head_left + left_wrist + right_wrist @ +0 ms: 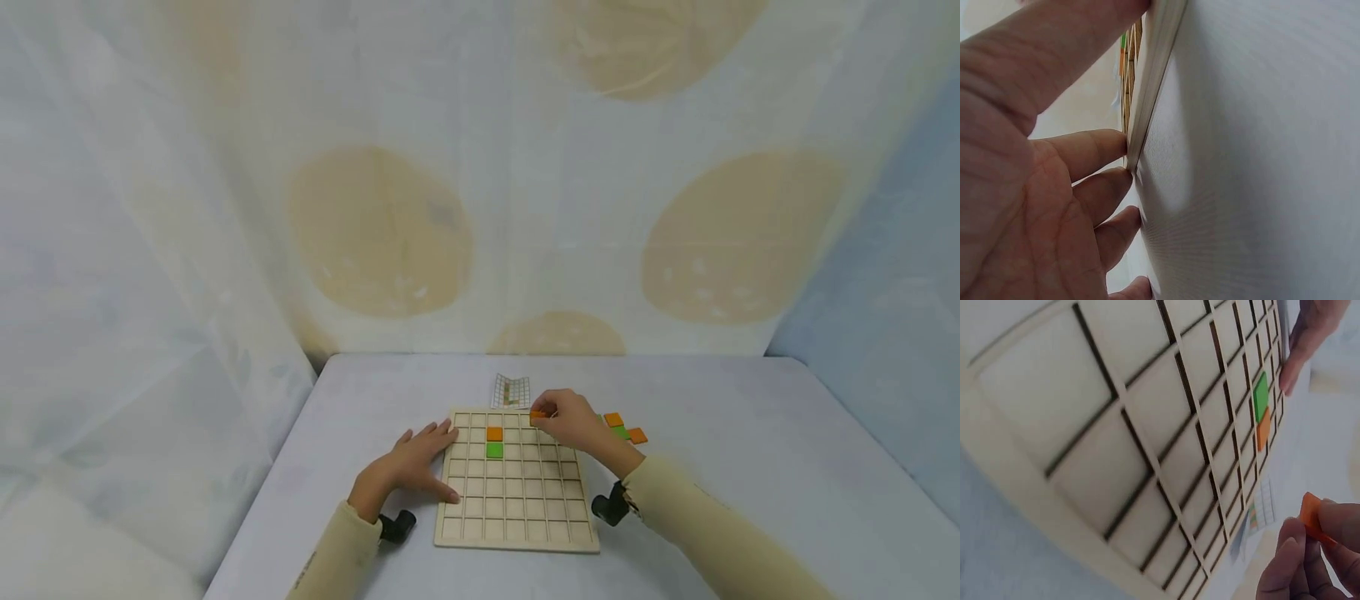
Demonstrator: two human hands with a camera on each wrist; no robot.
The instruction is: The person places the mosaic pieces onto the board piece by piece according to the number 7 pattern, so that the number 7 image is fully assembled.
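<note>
Wooden grid board (517, 500) lay nearest on the tabletop (750, 433), an orange tile (537, 413) held above its far edge.
Small, thin, stiff and probably light, the tile seemed best pinched by its edges; the right hand (573, 421) pinched it between fingertips (1294, 540), while the left hand (411, 465) lay flat, fingers straight, steadying the board's left edge.

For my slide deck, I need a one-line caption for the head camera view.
Right hand pinches an orange tile over a wooden grid board while the left hand steadies its edge.
</note>
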